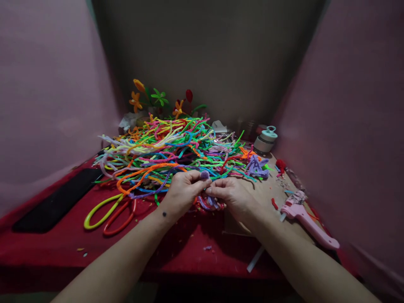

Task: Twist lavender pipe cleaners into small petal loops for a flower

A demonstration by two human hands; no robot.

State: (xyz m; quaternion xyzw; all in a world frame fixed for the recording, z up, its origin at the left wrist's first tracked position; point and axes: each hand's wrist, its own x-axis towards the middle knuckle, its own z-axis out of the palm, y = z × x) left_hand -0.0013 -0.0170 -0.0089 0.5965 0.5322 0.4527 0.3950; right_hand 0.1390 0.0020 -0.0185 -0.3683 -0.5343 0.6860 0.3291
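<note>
My left hand (184, 189) and my right hand (233, 197) meet fingertip to fingertip over the red cloth. Between the left thumb and forefinger pokes up a fuzzy purple pipe cleaner piece (204, 174), its lower part hidden by the fingers. The right thumb and forefinger are pinched at the same spot; what they grip is too small to see clearly. Below the fingers are more purple pipe cleaner loops (208, 203). Just beyond the hands spreads a big tangled heap of many-coloured pipe cleaners (164, 147).
Scissors with yellow and red handles (104, 214) stick out of the heap. A black flat object (58, 200) lies left. To the right are cardboard (263, 194), a pink glue gun (307, 219), a purple pipe cleaner bundle (257, 166) and a lidded jar (265, 141). Pipe cleaner flowers (159, 97) stand behind.
</note>
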